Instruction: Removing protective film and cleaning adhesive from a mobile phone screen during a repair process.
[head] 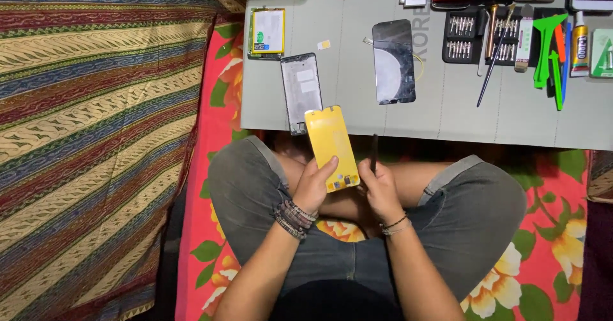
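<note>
My left hand (314, 184) grips a flat yellow phone part (330, 145), holding it tilted above my lap with the top end near the mat's front edge. My right hand (378, 187) is closed around a thin dark tool (373, 152) that points up beside the yellow part's right edge. Both wrists wear bracelets. I sit cross-legged in grey shorts.
A grey work mat (447, 113) lies ahead with a phone frame (301, 91), a dark phone back cover (393, 61), a yellow-framed part (267, 32), a screwdriver bit case (461, 37), green pry tools (549, 46) and a glue tube (579, 45). A striped blanket (96, 136) covers the left; red floral cloth lies below.
</note>
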